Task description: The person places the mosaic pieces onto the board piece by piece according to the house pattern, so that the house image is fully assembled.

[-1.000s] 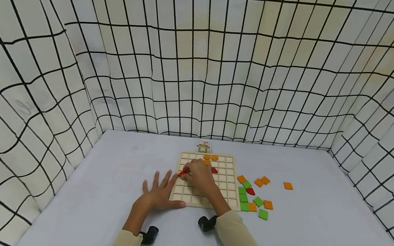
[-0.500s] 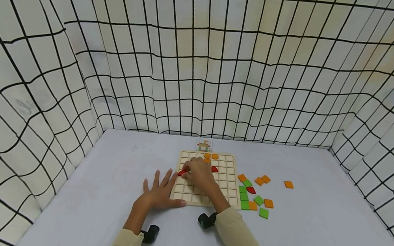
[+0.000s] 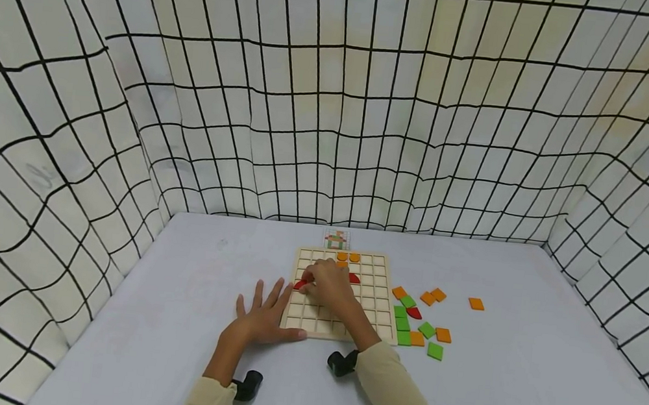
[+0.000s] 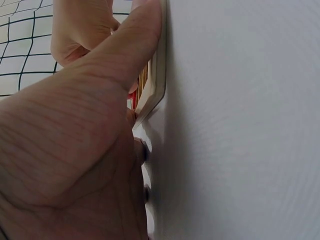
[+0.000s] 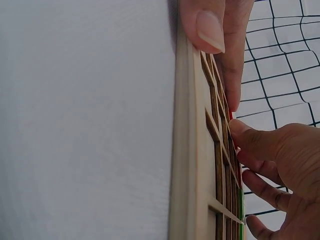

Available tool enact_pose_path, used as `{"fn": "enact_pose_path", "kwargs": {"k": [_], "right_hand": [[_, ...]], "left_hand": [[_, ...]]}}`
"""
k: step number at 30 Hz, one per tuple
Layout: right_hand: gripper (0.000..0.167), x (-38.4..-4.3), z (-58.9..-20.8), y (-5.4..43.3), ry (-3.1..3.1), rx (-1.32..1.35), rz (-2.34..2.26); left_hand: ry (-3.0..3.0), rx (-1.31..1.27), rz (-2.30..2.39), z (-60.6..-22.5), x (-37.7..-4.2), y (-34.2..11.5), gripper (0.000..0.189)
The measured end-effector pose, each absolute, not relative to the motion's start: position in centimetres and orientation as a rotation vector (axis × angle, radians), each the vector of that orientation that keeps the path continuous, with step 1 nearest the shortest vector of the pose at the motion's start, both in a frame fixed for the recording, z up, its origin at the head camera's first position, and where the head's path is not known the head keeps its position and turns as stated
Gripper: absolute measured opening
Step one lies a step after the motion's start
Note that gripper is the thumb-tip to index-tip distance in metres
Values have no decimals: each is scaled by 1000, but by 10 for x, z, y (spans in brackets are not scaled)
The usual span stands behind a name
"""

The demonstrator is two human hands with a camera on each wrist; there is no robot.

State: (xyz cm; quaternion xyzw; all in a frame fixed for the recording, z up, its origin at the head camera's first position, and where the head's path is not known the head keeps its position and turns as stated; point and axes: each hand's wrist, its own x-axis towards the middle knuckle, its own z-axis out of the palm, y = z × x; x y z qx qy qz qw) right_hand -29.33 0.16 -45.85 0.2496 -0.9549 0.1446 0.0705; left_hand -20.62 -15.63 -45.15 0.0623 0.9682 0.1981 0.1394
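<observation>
A pale wooden grid board [image 3: 369,317] lies flat on the white table. My left hand [image 3: 263,322] is spread at its left side, thumb along the front edge and other fingers splayed by the left edge. My right hand [image 3: 332,289] reaches over the board, its thumb and forefinger pinching a red curved piece [image 3: 299,285] near the left edge. In the right wrist view these fingertips meet low at the grid. Another red curved piece [image 3: 355,278] lies just beyond the hand. Orange rounded pieces [image 3: 354,257] and an orange tile [image 3: 342,265] sit toward the back. My hand covers the middle cells.
Loose orange tiles [image 3: 476,304], green tiles [image 3: 435,351] and a red curved piece [image 3: 414,313] lie right of the board, some touching its edge. A printed pattern card [image 3: 336,239] lies behind the board. White walls with black netting [image 3: 363,167] enclose the table's back and sides.
Both hands stay almost in place. The right fingers remain at the red curved piece, and the pieces lie as before; the whole view has shifted very slightly.
</observation>
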Motion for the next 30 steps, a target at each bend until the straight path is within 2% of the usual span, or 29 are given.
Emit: {"fn": "enact_pose_path", "kwargs": {"k": [16,30], "right_hand": [[25,-294,-458,4,-2870,741,407],[18,-295,-454,16,-2888,705,443]], "left_hand": [[2794,174,565,-451,-206,-155,108],[2798,181,567,-456,-211,-155,109]]}}
